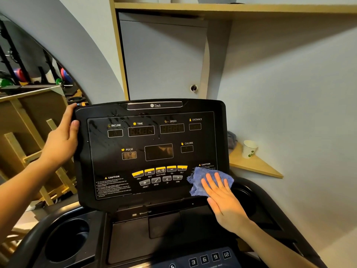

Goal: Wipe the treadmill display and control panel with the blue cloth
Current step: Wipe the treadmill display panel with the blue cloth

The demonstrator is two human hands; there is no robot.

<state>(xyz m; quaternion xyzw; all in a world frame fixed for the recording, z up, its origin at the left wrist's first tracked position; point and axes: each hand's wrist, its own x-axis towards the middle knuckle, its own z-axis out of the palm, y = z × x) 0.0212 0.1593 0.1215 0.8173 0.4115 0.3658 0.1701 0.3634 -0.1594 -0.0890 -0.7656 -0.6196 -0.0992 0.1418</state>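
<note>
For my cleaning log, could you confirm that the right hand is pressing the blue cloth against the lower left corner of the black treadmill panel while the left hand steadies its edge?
Not quite: the head view shows the right hand pressing the crumpled blue cloth on the lower right corner of the black treadmill panel. The left hand does steady its edge.

cloth (pixel 202 179) on panel's (pixel 150 151) lower right corner

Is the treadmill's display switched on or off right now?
Off, it seems: the number windows on the black treadmill display panel show only dim unlit segments, nothing glowing. Wet streaks cross its top.
</note>
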